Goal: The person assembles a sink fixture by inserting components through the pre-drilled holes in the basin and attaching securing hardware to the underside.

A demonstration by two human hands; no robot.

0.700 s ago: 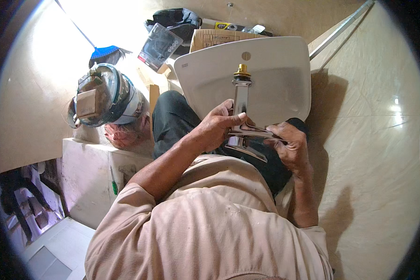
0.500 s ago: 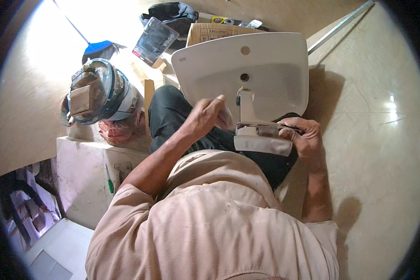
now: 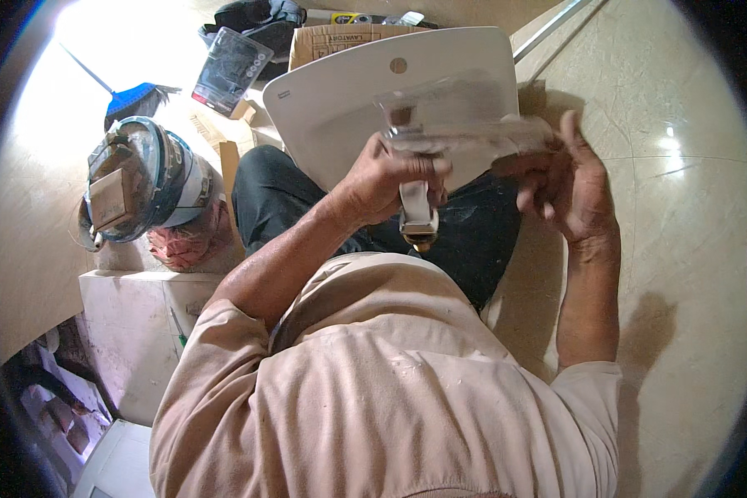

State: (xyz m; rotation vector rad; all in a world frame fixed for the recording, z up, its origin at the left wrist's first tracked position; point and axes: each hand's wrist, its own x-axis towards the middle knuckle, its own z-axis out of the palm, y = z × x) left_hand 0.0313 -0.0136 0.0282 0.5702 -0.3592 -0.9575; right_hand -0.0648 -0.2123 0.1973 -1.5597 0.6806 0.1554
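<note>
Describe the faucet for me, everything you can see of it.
The faucet looks like silvery metal, with a flat-sided column and a brass-coloured fitting at its base. That base points toward the wearer's torso; the other end, in front of the white washbasin in this view, is too blurred to tell spout from lever. The left hand grips it; the right hand is by the blurred end, but whether it touches is unclear.

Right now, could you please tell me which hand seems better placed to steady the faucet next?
Probably the left hand: it is closed around the faucet, whereas the right hand is near its blurred end, contact unclear.
</note>
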